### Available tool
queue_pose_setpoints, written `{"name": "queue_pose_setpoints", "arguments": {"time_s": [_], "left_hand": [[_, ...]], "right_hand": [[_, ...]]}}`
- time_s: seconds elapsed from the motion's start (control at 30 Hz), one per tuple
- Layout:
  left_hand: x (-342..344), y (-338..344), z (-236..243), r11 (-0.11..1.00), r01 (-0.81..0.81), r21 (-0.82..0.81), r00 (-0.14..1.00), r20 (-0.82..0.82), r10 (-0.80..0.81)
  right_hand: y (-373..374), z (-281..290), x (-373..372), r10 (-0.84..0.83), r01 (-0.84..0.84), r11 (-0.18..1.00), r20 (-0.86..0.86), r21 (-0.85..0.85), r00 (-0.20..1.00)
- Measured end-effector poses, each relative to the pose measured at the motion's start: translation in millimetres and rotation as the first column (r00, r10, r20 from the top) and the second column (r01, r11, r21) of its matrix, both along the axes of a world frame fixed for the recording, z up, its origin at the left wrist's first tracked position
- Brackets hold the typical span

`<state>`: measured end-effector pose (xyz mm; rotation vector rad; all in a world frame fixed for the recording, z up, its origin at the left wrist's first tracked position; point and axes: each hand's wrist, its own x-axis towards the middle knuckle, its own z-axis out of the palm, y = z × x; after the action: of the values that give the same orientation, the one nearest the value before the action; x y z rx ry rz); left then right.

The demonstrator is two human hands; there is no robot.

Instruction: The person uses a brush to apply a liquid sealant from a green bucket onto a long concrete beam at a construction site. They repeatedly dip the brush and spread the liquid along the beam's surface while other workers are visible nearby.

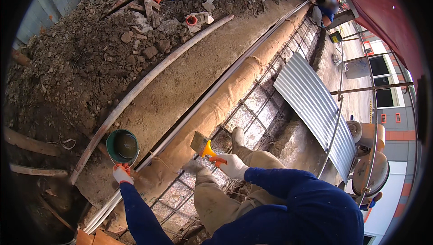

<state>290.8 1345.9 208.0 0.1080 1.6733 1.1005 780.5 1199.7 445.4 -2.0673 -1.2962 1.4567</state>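
Observation:
At the lower left, my left hand (122, 173), in a white and orange glove, grips the handle of a green bucket (122, 141) with murky liquid inside. My right hand (232, 166), gloved the same way, is closed on a yellow-handled tool (207, 149) with a broad, dirty grey head. Beside this tool runs a long roll wrapped in tan cloth (234, 87), with white pipes along its far side. My booted feet stand among the rebar grid (252, 114) over mottled pale ground.
A dirt mound (76, 60) with wood scraps and a curved pole (135, 89) lies left. At right are a corrugated sheet (315, 112), scaffold bars, drums (370, 173) and a red cover (379, 10). A person (325, 12) crouches at the far end of the rebar.

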Motion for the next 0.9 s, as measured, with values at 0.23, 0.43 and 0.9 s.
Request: {"name": "queue_pose_setpoints", "arguments": {"time_s": [0.23, 0.43, 0.9], "left_hand": [[97, 6, 60, 0.991, 0.135, 0.002, 0.979, -0.153, -0.133], [214, -16, 110, 0.927, 0.373, 0.035, 0.923, -0.117, -0.367], [606, -37, 193, 0.667, 0.743, 0.064, 0.665, 0.051, -0.745]], "right_hand": [[14, 16, 47, 0.081, -0.066, 0.967, -0.050, 0.245, 0.995], [32, 32, 108, 0.174, -0.169, 0.939, 0.008, 0.300, 0.985], [86, 98, 361, 0.599, -0.639, 0.764, 0.470, -0.091, 0.649]]}}
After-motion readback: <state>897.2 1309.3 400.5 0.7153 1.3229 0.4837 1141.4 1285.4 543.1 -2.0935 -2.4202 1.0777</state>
